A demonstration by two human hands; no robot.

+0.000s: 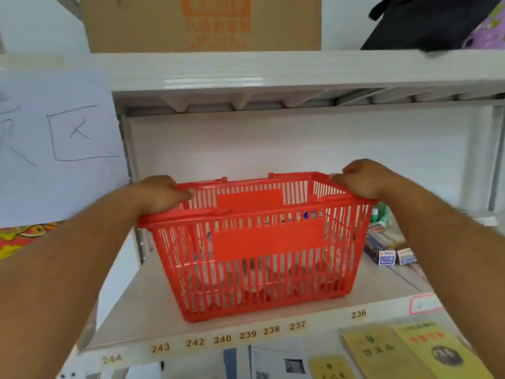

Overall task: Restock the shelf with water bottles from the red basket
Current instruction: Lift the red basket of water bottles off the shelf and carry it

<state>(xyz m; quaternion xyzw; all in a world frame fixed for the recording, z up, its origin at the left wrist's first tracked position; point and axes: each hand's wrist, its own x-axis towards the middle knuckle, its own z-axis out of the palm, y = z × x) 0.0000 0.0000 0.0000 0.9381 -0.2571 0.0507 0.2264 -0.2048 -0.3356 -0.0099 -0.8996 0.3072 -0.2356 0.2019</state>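
Observation:
A red plastic basket [262, 242] stands on the pale shelf board [131, 310] in front of me. My left hand [161, 191] grips the basket's left rim, fingers curled over the edge. My right hand [360, 179] grips the right rim the same way. Through the slatted walls I see clear water bottles [218, 283] lying inside, with a blue label showing near the top right. How many bottles there are I cannot tell.
Small boxes [385, 250] and a green packet [382, 212] lie on the shelf right of the basket. A cardboard box [202, 23] sits on the shelf above. Yellow notebooks [396, 351] lie on the shelf below. A paper sheet [60, 138] hangs at the left.

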